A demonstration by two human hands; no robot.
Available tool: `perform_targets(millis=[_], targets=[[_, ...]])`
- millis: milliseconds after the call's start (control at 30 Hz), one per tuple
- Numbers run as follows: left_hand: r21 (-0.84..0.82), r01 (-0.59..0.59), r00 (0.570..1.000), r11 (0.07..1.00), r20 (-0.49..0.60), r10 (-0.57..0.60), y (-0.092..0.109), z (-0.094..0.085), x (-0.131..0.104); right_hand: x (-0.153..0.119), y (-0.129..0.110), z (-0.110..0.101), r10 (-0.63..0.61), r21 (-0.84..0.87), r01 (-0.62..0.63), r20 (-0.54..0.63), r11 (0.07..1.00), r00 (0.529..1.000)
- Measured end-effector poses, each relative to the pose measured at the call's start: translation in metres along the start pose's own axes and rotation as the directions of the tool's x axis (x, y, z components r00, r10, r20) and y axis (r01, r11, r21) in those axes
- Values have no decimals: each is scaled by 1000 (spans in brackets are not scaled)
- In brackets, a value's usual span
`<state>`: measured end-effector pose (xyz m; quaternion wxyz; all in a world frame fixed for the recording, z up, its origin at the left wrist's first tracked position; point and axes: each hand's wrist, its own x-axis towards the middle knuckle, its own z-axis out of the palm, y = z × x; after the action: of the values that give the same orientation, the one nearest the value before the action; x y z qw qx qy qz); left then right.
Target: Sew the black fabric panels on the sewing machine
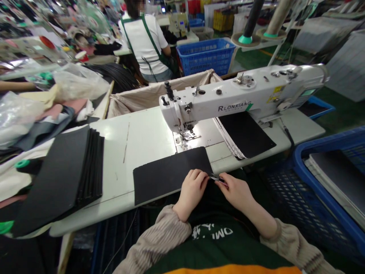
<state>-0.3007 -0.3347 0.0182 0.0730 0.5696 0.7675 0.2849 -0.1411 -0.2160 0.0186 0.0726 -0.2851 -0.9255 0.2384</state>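
A flat black fabric panel (171, 167) lies on the pale sewing table in front of the needle area. At its near right corner, my left hand (194, 188) is closed on the panel's edge with fingers bent over it. My right hand (235, 190) is closed around small thread snips (221, 180), whose metal tip points left at that corner, close to my left fingertips. Most of the snips' handle is hidden in my fingers. Just beyond the panel stands a white sewing machine (205, 102), its needle area lit.
A stack of black panels (242, 133) sits under the machine arm; another stack (62, 167) lies at the table's left. To the right, a blue crate (302, 160) holds more panels. A cloth-lined bin (134, 97) and a person (146, 42) are behind the table.
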Motion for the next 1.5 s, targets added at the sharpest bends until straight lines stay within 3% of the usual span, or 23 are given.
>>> perform_targets(millis=[367,433,500,567,633,700,800,933,1000,1067,1133,1200,1300,1500], targets=[[-110,-1,1000,994,7,1,6,1,-1,9,-1,6,21,-99,-21,-4,995,1000],[-144,-1,1000,990,3,2,2,-14,-5,10,4,4,53,-77,-55,-26,996,998],[-150,16,999,989,50,-9,-9,-41,-17,10,10,1,92,-13,-93,-48,996,995],[-110,50,980,993,195,-28,-27,-75,-36,11,14,0,100,62,-96,-73,993,992],[-58,82,919,995,392,-53,-49,-107,-60,14,15,1,45,103,-35,-92,994,995],[5,144,928,990,346,-136,-71,-128,-84,20,12,4,-50,93,59,-95,994,994],[94,210,967,973,128,-221,-101,-134,-110,33,6,4,-184,81,187,-46,979,982],[-30,240,971,970,-1,-240,-123,-136,-126,54,-5,-15,-276,336,264,-15,904,961],[-191,315,929,930,-138,-343,-120,-147,-128,62,-11,-30,-222,462,211,-32,861,975],[-344,408,820,846,-270,-505,-110,-160,-129,67,-18,-44,-125,528,133,-50,839,991],[-491,468,706,735,-293,-645,-97,-173,-128,69,-24,-52,-30,582,65,-70,811,997],[-631,480,636,610,-229,-737,-87,-182,-126,70,-27,-53,45,640,6,-63,768,997],[-769,434,597,469,-145,-789,-79,-189,-123,71,-30,-50,107,699,-48,-41,714,993],[-834,386,591,393,-103,-800,-68,-201,-126,69,-37,-48,191,784,-158,51,600,980]])
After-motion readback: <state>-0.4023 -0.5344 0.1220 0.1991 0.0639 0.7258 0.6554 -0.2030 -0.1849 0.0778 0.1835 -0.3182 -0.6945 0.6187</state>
